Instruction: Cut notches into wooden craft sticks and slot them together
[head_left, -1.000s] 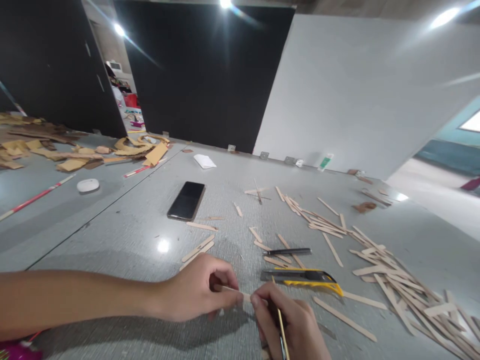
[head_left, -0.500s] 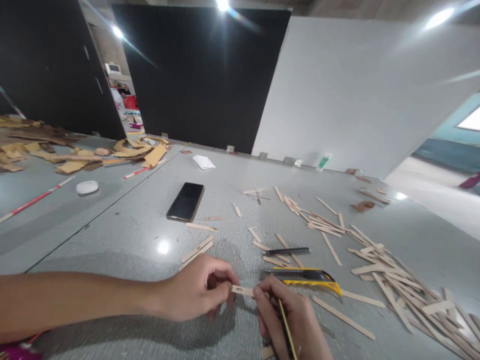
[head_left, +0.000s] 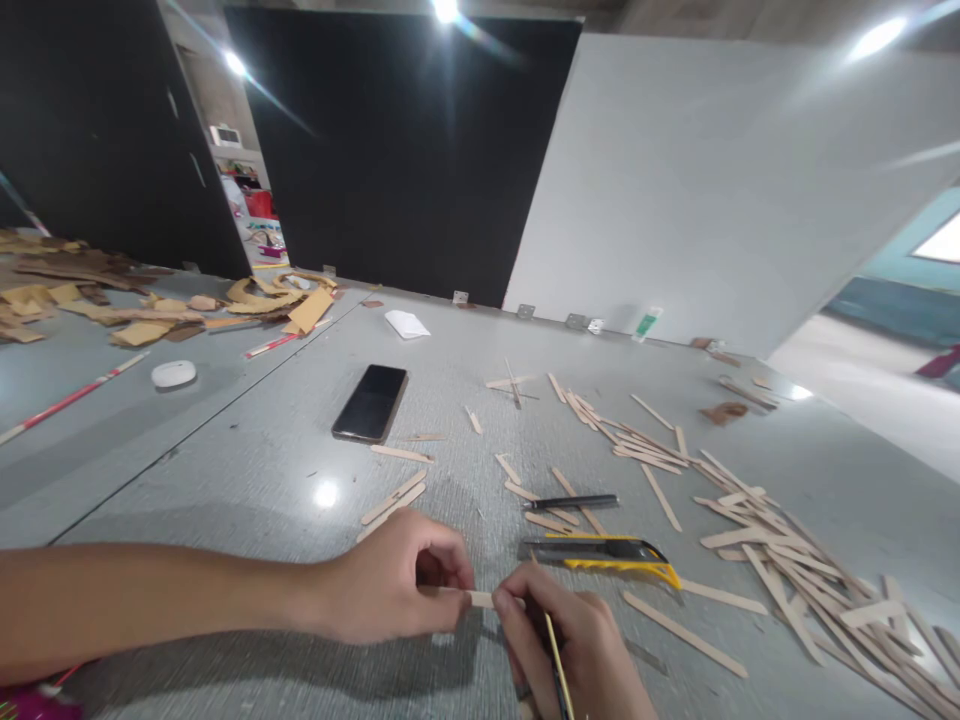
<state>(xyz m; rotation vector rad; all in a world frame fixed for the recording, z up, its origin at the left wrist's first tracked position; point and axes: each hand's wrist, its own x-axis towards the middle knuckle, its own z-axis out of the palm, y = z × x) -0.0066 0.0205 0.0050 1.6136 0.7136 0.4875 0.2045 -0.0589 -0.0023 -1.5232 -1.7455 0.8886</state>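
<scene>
My left hand (head_left: 397, 585) is closed, pinching one end of a short wooden craft stick (head_left: 480, 599) just above the grey floor. My right hand (head_left: 574, 650) is closed too; its fingertips touch the stick's other end while it grips a thin yellow pencil (head_left: 556, 665) that points toward the bottom edge. Just beyond my right hand lie a yellow utility knife (head_left: 611, 555) and a black pen (head_left: 574, 502).
Several loose wooden sticks (head_left: 780, 560) are scattered at the right and ahead. A black phone (head_left: 370, 402) lies face up further out. A white round object (head_left: 174, 374), red-white strips and cardboard scraps (head_left: 112, 300) sit at the left. Dark and white wall panels stand behind.
The short stick has shifted between my fingertips, from lying flat to edge-on, and my right hand has drawn slightly left and nearer to me. My left arm stays where it was.
</scene>
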